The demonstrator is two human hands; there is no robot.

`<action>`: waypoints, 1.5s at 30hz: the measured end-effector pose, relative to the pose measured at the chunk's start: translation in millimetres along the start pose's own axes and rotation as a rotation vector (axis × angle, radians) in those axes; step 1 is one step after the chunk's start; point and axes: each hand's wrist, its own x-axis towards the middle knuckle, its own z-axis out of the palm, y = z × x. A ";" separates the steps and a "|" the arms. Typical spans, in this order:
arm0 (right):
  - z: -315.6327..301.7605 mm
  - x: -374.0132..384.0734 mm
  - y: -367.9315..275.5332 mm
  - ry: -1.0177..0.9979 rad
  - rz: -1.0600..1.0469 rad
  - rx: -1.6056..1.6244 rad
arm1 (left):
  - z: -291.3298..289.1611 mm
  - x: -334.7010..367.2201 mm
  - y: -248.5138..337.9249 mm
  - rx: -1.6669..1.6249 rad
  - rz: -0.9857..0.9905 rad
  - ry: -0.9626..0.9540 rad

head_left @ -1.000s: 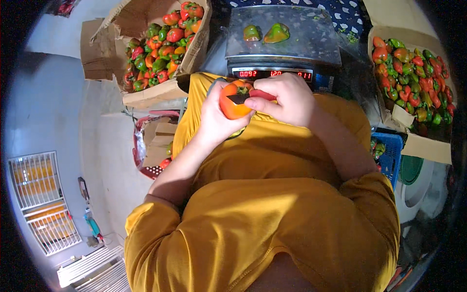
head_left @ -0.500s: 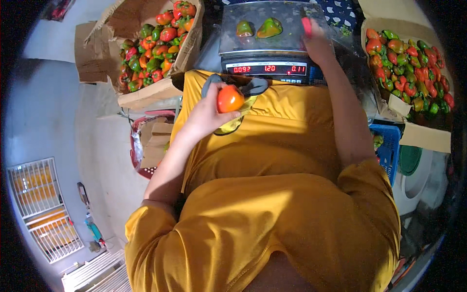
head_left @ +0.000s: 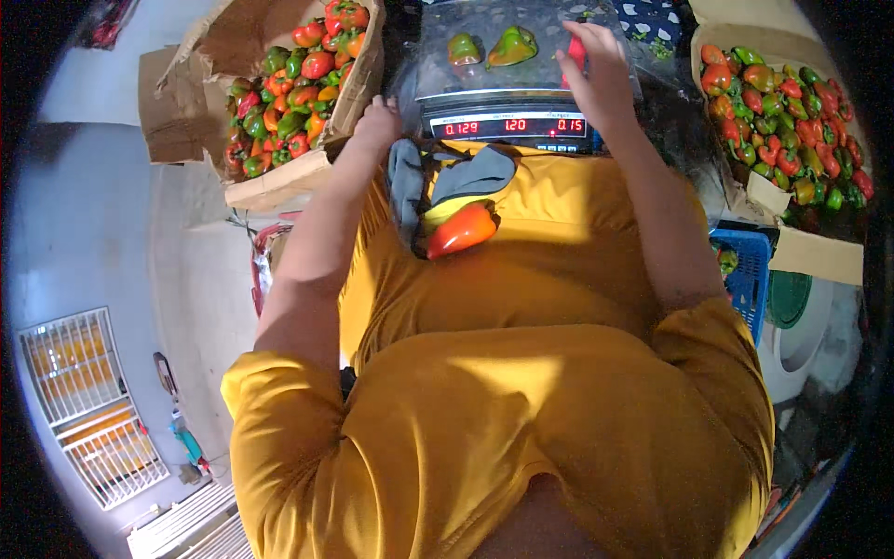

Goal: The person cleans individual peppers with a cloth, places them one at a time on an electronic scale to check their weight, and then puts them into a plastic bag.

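Observation:
My left hand (head_left: 377, 121) is beside the near right side of the left cardboard box (head_left: 358, 88). Its fingers are curled, and what they hold, if anything, is hidden. My right hand (head_left: 601, 79) is over the right part of the scale's metal plate (head_left: 466, 79). Its thumb and fingers are spread around a narrow red item (head_left: 575, 61) whose kind is unclear. Two green-and-red bell peppers, a smaller one (head_left: 464, 48) and a larger one (head_left: 512, 47), lie on the plate. An orange-red bell pepper (head_left: 463, 230) rests on my lap against grey-and-yellow gloves (head_left: 475, 174).
The left box holds many mixed-colour bell peppers (head_left: 289, 107). More fill the right cardboard box (head_left: 773, 242). The scale's lit display (head_left: 507, 128) faces me. A blue basket (head_left: 745, 289) stands at my right, and a red basket (head_left: 259, 293) is partly hidden behind my left arm.
My left hand has let go of the orange-red pepper, now on my lap, and moved forward to the left box. My right hand's fingers have spread around the red item. The scale's reading has risen.

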 end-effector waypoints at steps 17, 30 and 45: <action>-0.1 -88.0 -117.4 -1.128 -0.516 0.333 | -66.3 -61.7 32.8 -0.174 0.409 0.041; 0.5 -4.2 -18.3 -0.365 -0.032 0.279 | -59.2 -193.3 101.6 -0.301 0.704 0.068; 16.3 -18.4 86.9 -0.388 0.387 -0.458 | -125.8 -194.1 139.7 -1.638 0.194 -0.672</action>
